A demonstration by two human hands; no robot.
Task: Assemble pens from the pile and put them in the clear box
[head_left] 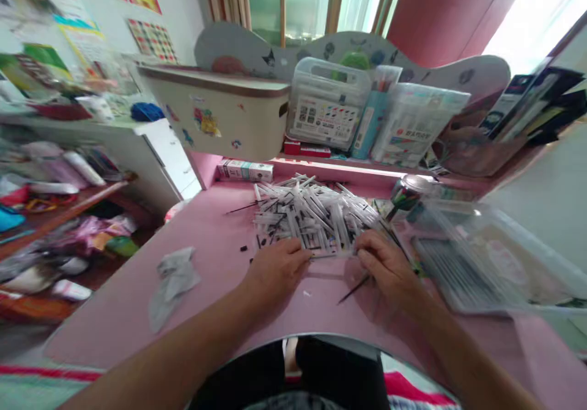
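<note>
A heap of several clear pen barrels (312, 214) lies in the middle of the pink desk (215, 257). My left hand (277, 266) rests at the heap's near edge, fingers curled onto the barrels. My right hand (387, 266) is closed in a pinch at the heap's right edge, and a thin black refill (353, 289) sticks out below it toward me. A few loose black refills (243, 208) lie left of the heap.
A crumpled plastic wrapper (174, 278) lies on the desk's left. A clear plastic box (477, 257) with dark refills sits at the right, a metal can (408, 193) behind it. Marker cases (328, 104) and a beige bin (220, 113) line the back shelf.
</note>
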